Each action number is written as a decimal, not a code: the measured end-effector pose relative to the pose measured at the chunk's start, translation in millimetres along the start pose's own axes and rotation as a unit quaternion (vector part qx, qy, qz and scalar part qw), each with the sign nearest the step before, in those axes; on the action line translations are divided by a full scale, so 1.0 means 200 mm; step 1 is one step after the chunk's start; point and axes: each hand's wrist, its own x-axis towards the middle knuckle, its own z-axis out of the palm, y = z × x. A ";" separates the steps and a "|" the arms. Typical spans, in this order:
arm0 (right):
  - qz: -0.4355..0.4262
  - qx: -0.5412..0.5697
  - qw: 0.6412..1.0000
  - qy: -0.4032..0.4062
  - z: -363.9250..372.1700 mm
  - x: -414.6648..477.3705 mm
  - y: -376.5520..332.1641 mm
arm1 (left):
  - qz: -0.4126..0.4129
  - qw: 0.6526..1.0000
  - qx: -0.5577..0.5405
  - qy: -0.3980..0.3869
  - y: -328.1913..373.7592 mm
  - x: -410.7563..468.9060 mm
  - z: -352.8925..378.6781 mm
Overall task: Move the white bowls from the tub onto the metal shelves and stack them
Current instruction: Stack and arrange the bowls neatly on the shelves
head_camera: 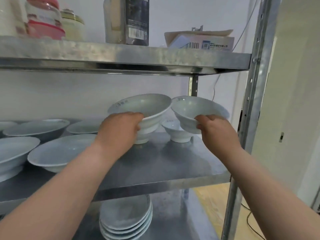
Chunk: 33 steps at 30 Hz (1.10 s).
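Showing the metal shelves [173,161], whose middle tier carries several wide white bowls at left; the tub is out of view. The left bowl [143,104], gripped at its wall by the curled left hand [121,129], sits with its foot at or just above the shelf. The right bowl [195,108], tilted and airborne, is pinched at the rim by the right hand [214,129] above a smaller bowl [174,134]. Likely hazards: the near-touching rims may knock and chip; the rim pinch may slip.
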 end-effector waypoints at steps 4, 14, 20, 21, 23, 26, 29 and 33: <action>0.010 0.032 0.999 -0.039 0.24 0.17 0.04 | -0.053 0.995 0.021 -0.086 -0.08 0.16 0.19; 0.068 0.047 0.989 -0.119 0.61 0.24 0.10 | -0.116 0.970 0.071 -0.201 -0.15 0.27 0.60; 0.083 0.075 0.983 -0.148 0.67 0.21 0.11 | -0.142 0.946 0.067 -0.283 -0.17 0.31 0.69; 0.082 0.082 0.983 -0.141 0.68 0.21 0.11 | -0.134 0.948 0.071 -0.281 -0.18 0.31 0.70; 0.073 0.086 0.986 -0.126 0.69 0.21 0.12 | -0.115 0.955 0.075 -0.262 -0.18 0.30 0.72; 0.081 0.083 0.984 -0.138 0.73 0.20 0.14 | -0.113 0.960 0.055 -0.250 -0.19 0.25 0.76; 0.090 0.097 0.980 -0.150 0.76 0.19 0.16 | -0.117 0.962 0.023 -0.244 -0.20 0.22 0.80; 0.077 0.116 0.981 -0.137 0.77 0.17 0.17 | -0.114 0.969 0.006 -0.220 -0.22 0.19 0.83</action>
